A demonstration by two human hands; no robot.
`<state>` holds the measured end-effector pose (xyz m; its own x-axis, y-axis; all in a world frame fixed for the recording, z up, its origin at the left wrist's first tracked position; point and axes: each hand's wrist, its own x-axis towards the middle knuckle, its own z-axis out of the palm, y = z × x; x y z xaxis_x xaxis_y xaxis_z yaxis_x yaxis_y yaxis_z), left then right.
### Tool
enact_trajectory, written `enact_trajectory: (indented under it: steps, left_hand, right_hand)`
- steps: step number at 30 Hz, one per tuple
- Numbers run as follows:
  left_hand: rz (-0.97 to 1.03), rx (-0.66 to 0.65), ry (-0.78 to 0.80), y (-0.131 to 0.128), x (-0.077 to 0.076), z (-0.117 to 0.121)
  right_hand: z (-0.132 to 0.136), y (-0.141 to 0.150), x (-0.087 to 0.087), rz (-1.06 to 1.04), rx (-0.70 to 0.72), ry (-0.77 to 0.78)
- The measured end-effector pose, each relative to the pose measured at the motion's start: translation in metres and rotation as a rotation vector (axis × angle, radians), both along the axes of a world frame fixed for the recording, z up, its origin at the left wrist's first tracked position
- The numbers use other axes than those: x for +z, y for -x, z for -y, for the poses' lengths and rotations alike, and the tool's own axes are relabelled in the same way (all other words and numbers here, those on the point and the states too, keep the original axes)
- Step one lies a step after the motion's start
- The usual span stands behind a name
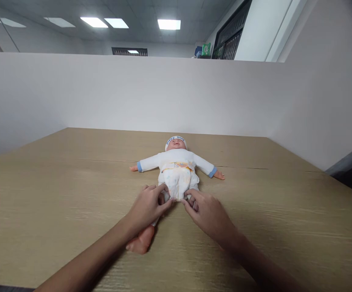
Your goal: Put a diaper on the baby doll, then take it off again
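A baby doll (176,155) lies on its back on the wooden table, arms spread wide, in a white top with blue cuffs and a white printed cap. Around its hips is a white diaper (178,181) with an orange printed waistband. My left hand (150,202) is closed at the diaper's lower left edge, thumb and fingers pinching it. On the opposite side, my right hand (208,211) pinches the lower right edge. One bare doll foot (142,241) shows beside my left wrist; the other leg is mostly hidden behind my right hand and arm.
The wooden table (72,194) stretches out on both sides of the doll, with a thin seam across it. A low white wall (127,95) rises behind its far edge, and another wall stands at the right. Beyond are ceiling lights and a green package (206,49).
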<state>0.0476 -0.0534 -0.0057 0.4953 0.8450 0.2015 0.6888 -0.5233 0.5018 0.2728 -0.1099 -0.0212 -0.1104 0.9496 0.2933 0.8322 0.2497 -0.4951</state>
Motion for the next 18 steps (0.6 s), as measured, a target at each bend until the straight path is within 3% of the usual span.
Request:
enact_trajectory:
  steps: [8,18]
  left_hand:
    - [0.043,-0.067,-0.036,-0.001,-0.007,-0.006]
    - [0.291,-0.148,-0.136,0.004,-0.014,-0.008]
  right_hand:
    - [0.001,0.004,-0.007,-0.017,0.058,-0.029]
    - [0.005,0.008,-0.014,-0.105,0.132,-0.114]
